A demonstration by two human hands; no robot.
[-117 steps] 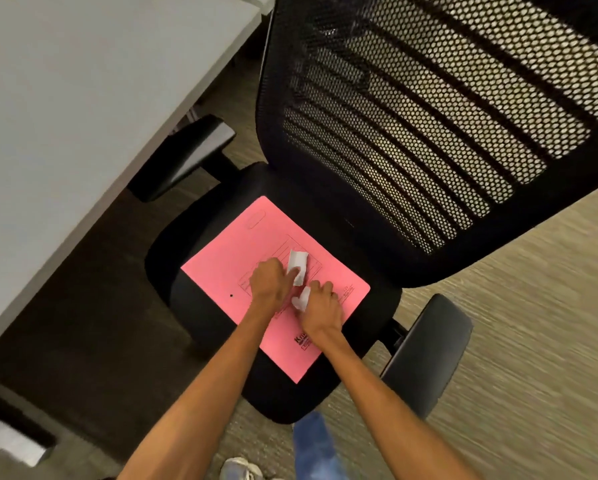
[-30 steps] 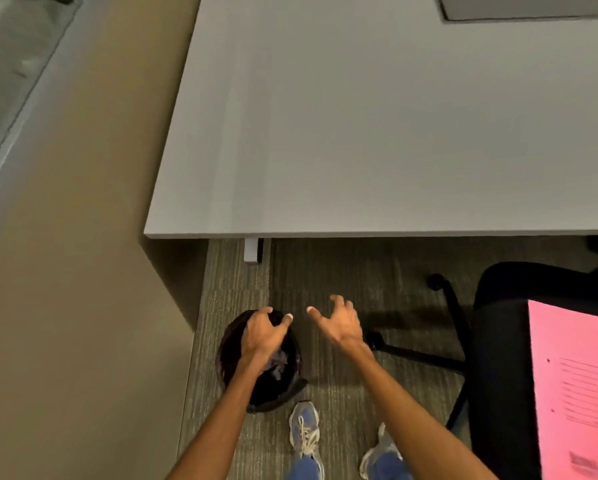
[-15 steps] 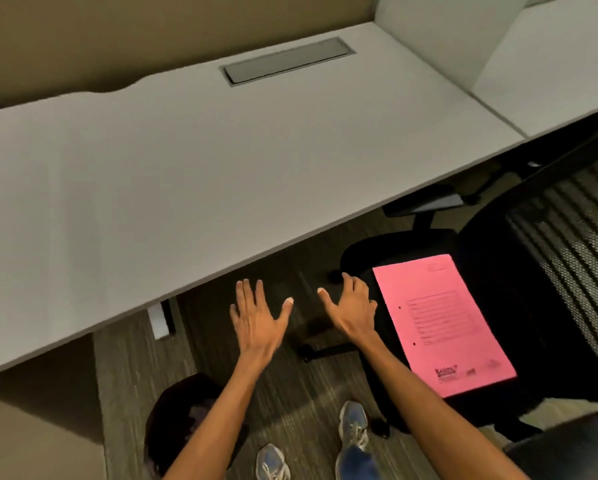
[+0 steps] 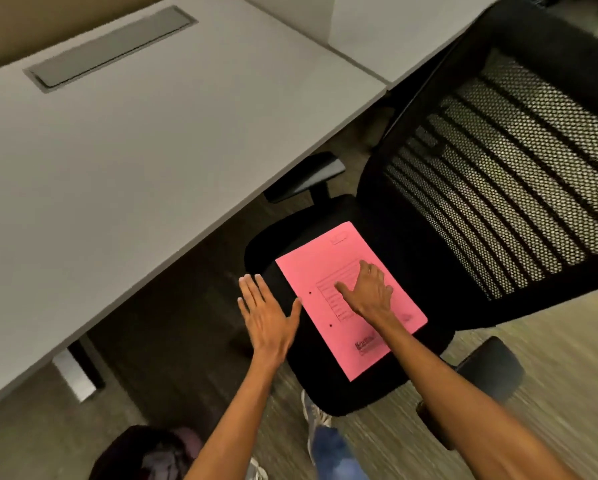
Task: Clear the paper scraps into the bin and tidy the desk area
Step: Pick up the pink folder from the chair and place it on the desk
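A pink folder lies flat on the black seat of the office chair. My right hand is spread over the middle of the folder, palm down, fingers apart; whether it touches the cover I cannot tell. My left hand hovers open just left of the folder's left edge, its thumb close to that edge. The dark round bin stands on the floor at the bottom left, with crumpled scraps inside. No paper scraps show on the folder or the seat.
The white desk fills the upper left, with a grey cable flap near its back. The chair's mesh backrest rises at right, armrests on both sides. My shoes and carpet lie below.
The view swung from the bin to the chair. Both hands, empty after being at the bin, moved right; the right one now covers the pink folder.
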